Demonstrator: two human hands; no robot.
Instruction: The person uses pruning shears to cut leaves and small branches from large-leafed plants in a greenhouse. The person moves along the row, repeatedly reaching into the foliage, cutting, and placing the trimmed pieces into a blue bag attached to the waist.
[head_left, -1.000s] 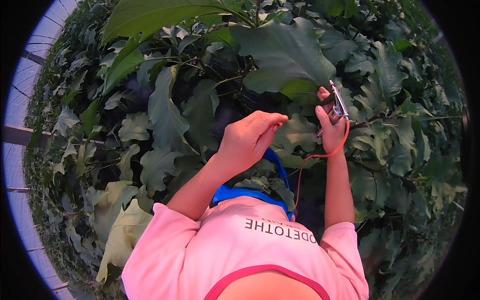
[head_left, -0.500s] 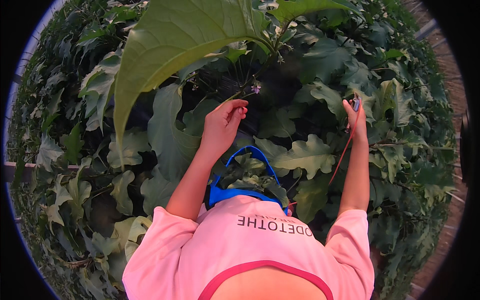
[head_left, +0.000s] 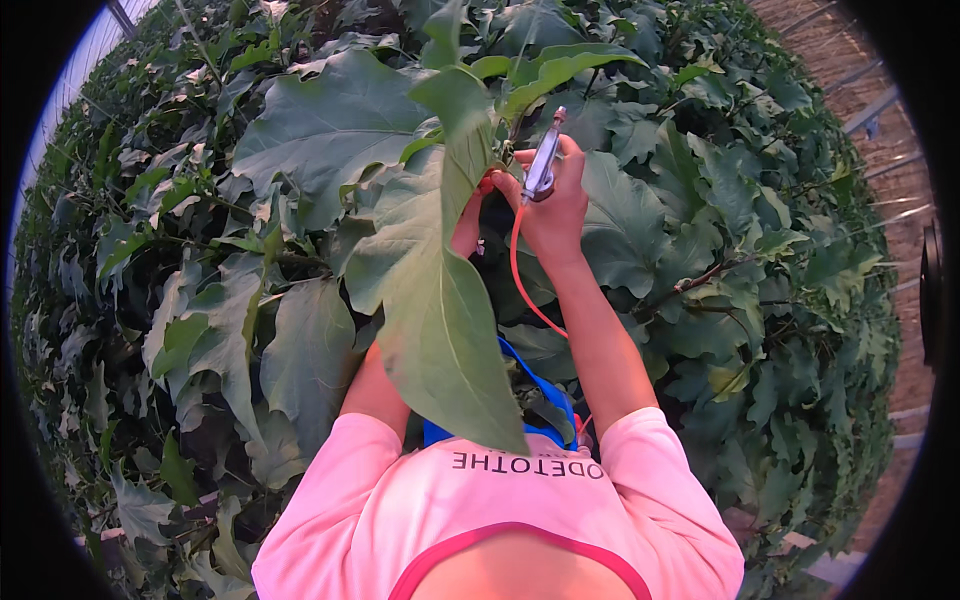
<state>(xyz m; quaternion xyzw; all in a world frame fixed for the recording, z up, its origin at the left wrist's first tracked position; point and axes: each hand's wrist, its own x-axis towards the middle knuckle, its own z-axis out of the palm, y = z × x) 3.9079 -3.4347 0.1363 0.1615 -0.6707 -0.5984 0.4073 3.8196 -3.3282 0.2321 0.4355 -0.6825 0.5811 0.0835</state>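
My right hand [head_left: 557, 205] is closed round a slim silver hand tool [head_left: 543, 165] with a pointed nozzle-like tip and a thin red tube [head_left: 527, 285] running down from it. Its fingertips reach in at the top of a plant stem. Just left of it, my left hand [head_left: 468, 228] is mostly covered by a big green leaf [head_left: 428, 260]; the fingertips that show are bent together by the stem, and what they pinch is hidden. A small pale purple flower [head_left: 481, 246] hangs below these fingers.
Dense broad-leaved plants [head_left: 310, 130] surround both arms. A blue strap [head_left: 540, 380] crosses in front of my pink shirt [head_left: 500, 500]. On the far right run a brown ground strip [head_left: 830, 50] and metal bars [head_left: 870, 110].
My right hand has come in from the far right with the tool, up beside my left hand. The large leaf has swung down over my left hand and forearm. The view has shifted.
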